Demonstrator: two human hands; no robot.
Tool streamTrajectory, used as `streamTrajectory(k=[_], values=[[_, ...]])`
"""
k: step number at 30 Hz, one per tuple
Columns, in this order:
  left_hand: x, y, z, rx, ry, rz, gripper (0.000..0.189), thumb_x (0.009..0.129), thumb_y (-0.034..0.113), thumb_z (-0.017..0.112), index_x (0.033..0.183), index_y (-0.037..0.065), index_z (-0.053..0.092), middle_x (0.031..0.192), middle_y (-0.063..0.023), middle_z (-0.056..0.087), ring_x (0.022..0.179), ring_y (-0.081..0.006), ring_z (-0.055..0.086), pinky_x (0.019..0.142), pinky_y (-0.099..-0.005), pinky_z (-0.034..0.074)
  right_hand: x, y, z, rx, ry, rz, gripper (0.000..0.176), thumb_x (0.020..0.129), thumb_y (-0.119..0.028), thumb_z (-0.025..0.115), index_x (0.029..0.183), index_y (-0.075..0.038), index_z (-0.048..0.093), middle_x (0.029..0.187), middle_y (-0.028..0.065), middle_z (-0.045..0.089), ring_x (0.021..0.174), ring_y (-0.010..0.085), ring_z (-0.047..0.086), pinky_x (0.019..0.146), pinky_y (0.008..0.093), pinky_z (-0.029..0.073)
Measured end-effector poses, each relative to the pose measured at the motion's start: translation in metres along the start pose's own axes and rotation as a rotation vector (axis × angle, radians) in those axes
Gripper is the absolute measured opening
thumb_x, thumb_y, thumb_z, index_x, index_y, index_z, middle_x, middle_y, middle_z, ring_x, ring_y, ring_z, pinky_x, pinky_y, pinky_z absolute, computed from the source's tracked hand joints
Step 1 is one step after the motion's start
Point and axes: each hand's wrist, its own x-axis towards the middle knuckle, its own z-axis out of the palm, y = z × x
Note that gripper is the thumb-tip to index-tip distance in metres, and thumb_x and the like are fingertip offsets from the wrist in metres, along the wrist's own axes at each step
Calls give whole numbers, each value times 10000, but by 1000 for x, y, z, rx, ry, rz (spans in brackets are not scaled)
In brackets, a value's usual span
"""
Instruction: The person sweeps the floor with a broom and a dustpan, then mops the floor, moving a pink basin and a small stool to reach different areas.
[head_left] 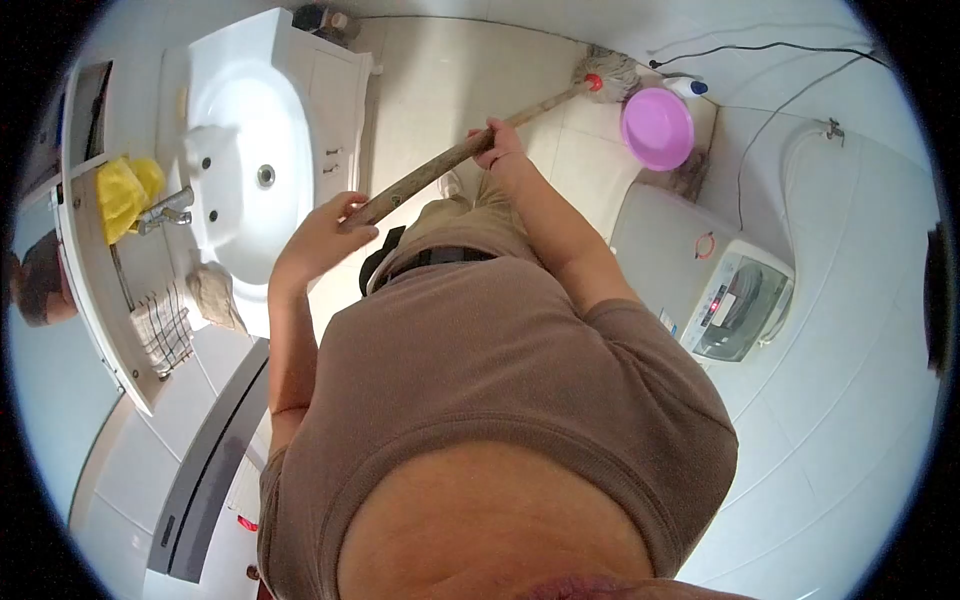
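Observation:
A mop with a long wooden handle [425, 177] runs slantwise across the view, from beside the sink to the far floor. Its grey string head [615, 76] with a red collar rests on the tiles near the far wall. My left hand [325, 235] is at the handle's near end, thumb and fingers around it. Farther along, my right hand [498, 146] is closed around the middle of the handle. The mop head lies beside a pink basin [658, 129] and a white bottle with a dark blue cap [688, 87].
At left are a white sink [257, 180], its faucet [170, 210], a yellow cloth [126, 195] and a cabinet [335, 120]. A washing machine [740, 305] stands at right. Cables and a hose hang along the right wall. A foot shows below my hands.

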Motion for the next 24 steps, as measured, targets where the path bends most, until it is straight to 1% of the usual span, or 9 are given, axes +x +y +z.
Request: streamTrajectory(k=[1,5,8,12,15,17,20,21,24], values=[[1,9,4,378,46,-89,426,758,263,609,1094,11,536,895,-164,622,823,-244,604,735,-360,467,1,1,0,-37,31,-2,235,845,-208,536,928,-44,389,770,122,514,627,250,529,512,350,497],[24,22,20,814,-38,-218,243,733,222,613,885,35,582,815,-149,629,814,-293,615,729,-399,469,0,-11,9,8,261,-85,206,842,-207,546,883,-56,412,770,113,511,621,237,522,497,365,487],[33,5,11,844,51,-161,216,733,208,605,870,42,581,767,-151,621,760,-307,616,711,-414,474,24,-24,7,15,179,142,187,839,-196,549,875,-65,422,764,110,505,607,232,513,512,369,483],[36,-7,-20,900,184,-38,160,744,179,594,852,65,564,697,-134,610,683,-297,616,645,-410,475,56,-12,14,92,156,233,178,836,-183,555,805,-52,438,679,92,479,584,235,502,555,401,483],[52,14,-37,934,208,-133,125,760,170,581,838,76,554,691,-116,607,675,-294,615,635,-410,475,28,-26,43,111,238,103,228,840,-227,532,727,-45,454,623,100,497,573,253,506,581,427,479],[70,19,-35,890,263,-62,111,766,167,571,833,80,554,669,-122,600,665,-310,612,614,-423,469,24,-51,43,-239,141,64,279,841,-286,497,704,-43,479,642,120,549,563,267,506,612,430,479],[116,56,-1,888,244,-11,118,826,182,516,854,83,574,700,-119,612,669,-311,617,618,-431,468,36,-116,20,-424,84,-158,316,829,-324,452,706,-41,519,676,144,580,517,258,479,401,338,392],[133,70,18,879,194,-26,122,827,164,505,876,73,570,722,-129,616,700,-308,621,644,-432,475,33,-143,21,-443,192,-220,329,826,-340,440,686,-49,502,642,124,572,482,236,460,333,309,311],[142,123,56,780,72,-158,136,820,156,516,919,72,555,766,-141,624,760,-308,626,705,-429,483,46,-201,-8,-153,285,-94,293,840,-313,450,635,-104,452,572,54,514,481,210,473,419,312,393]])
